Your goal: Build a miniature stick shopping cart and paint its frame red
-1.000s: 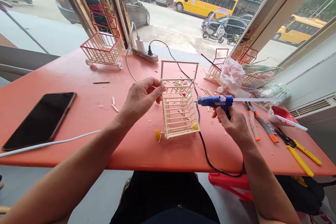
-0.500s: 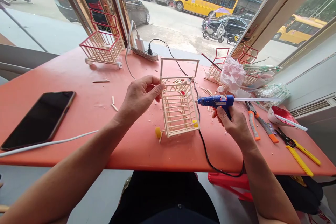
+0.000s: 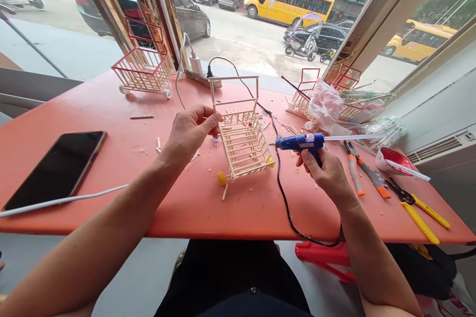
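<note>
Pinched by its upper left corner, a small model shopping cart (image 3: 243, 146) of pale wooden sticks tilts in my left hand (image 3: 192, 131). It has a tall stick handle at the far end and yellow wheels (image 3: 222, 178) low at the near end. My right hand (image 3: 323, 171) is wrapped round a blue glue gun (image 3: 301, 142), with a clear glue stick (image 3: 357, 137) poking out of its back. The gun's nozzle points left, close to the cart's right side; whether it touches I cannot tell. Stick scraps lie under and behind the cart.
A finished-looking cart with red trim (image 3: 143, 67) stands back left. More red-trimmed carts and a crumpled plastic bag (image 3: 325, 101) are back right. Pliers (image 3: 412, 203), cutters (image 3: 366, 171) and a red-lined cup (image 3: 396, 162) lie right; a phone (image 3: 55, 168) lies left. A black cord (image 3: 284, 198) crosses the table.
The cart has turned and tipped a little in my left hand, its near end shifting slightly up. The glue gun stays by its right side. The whole view has shifted slightly.
</note>
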The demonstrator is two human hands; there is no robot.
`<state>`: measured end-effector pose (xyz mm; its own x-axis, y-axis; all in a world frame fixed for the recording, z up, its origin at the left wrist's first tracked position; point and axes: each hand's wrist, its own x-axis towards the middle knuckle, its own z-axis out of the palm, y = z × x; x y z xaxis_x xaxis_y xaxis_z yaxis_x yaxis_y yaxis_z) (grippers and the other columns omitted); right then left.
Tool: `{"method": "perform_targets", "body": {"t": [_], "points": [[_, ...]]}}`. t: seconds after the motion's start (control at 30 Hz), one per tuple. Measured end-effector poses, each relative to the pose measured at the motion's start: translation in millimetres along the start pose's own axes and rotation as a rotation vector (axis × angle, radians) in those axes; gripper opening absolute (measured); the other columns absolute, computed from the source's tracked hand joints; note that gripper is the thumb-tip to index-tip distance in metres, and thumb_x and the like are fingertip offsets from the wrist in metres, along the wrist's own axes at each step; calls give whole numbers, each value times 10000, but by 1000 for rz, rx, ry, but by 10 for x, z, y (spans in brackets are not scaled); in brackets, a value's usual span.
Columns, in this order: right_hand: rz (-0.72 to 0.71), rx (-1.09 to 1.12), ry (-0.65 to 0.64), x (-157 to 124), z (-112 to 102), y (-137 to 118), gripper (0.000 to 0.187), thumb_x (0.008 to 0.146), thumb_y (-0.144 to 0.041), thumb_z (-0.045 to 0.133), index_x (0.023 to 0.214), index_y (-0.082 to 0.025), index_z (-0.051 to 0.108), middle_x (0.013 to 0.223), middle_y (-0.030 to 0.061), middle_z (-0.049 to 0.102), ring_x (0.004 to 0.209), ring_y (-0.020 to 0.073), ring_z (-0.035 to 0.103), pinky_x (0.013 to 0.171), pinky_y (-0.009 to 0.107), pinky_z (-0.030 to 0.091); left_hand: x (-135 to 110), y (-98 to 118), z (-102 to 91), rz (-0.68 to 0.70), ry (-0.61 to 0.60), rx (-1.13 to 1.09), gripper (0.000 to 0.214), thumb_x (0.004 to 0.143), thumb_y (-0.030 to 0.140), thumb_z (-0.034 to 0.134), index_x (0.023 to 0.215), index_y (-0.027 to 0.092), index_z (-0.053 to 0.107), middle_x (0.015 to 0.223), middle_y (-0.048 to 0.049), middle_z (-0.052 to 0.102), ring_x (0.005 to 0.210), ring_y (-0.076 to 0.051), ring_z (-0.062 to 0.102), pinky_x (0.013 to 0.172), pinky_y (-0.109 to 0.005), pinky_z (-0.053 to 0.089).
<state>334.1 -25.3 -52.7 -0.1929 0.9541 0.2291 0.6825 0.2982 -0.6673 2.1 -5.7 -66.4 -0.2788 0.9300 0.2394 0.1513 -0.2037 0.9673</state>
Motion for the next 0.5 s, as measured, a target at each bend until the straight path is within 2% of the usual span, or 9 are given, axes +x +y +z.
{"method": "perform_targets", "body": {"t": [0.5], "points": [[5, -67, 27, 9, -29, -2, 554, 1002, -687, 520, 810, -207, 721, 622, 28, 612, 580, 188, 567, 584, 332, 408, 19, -7, -13, -1, 31, -13, 118, 865, 284, 762, 839, 178, 716, 612, 15, 653, 565, -130, 639, 597, -252, 572]]}}
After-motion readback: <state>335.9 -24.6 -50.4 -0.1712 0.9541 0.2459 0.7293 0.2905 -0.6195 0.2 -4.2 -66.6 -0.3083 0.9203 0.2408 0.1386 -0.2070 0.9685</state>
